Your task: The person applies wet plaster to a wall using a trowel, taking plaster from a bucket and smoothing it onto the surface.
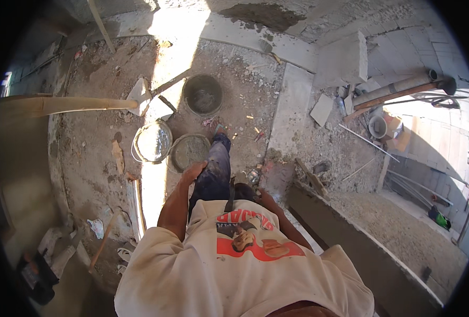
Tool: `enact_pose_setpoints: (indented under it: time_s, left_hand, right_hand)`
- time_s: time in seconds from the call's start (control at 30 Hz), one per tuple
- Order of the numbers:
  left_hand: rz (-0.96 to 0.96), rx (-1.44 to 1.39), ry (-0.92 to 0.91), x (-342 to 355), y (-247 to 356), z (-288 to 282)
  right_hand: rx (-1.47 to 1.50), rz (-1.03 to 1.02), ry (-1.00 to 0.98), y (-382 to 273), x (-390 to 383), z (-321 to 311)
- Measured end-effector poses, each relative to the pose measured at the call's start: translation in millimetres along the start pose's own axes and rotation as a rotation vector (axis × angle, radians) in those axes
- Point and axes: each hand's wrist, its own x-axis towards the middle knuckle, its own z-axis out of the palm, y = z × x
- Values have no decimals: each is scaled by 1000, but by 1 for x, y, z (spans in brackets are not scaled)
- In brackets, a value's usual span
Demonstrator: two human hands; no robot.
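Observation:
My left hand (196,170) rests on my raised left thigh in dark, dusty trousers (217,175), fingers laid over the cloth and holding nothing. My right forearm (277,211) runs down beside my hip; its hand is hidden. Beyond my knee stands a dark bucket (203,87) with grey contents. A second bucket (188,150) of grey, wet-looking material lies beside my leg, and a sunlit bucket (151,142) with a wire handle is left of it. A long-handled tool (86,104) reaches in from the left toward the buckets. My light printed shirt (245,280) fills the bottom.
Rubble covers the floor (97,174). A concrete-faced ledge (361,248) runs along my right side. Farther right lie pipes (398,90), a white bucket (377,127), cardboard (399,137) and loose slabs (321,108). A plank (311,174) lies near the ledge; sticks (105,238) lie at lower left.

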Motion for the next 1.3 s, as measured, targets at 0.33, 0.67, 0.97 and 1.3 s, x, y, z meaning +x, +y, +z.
enact_pose_setpoints:
  time_s: [0.33,0.67,0.97,1.3]
  left_hand:
    - [127,-115,367,114,147,-34]
    - [-144,-997,504,243,230,-26]
    - [-412,-985,854,401,178,-12]
    - [-124,-1913,683,320,345,-89]
  right_hand:
    - [-361,-9,-11,-232,67,-220]
    - [-932,269,-30,-363,231,-294]
    - [-1113,167,-142,-437,304,-386]
    - [-1157,93,-244,-498,332,-421]
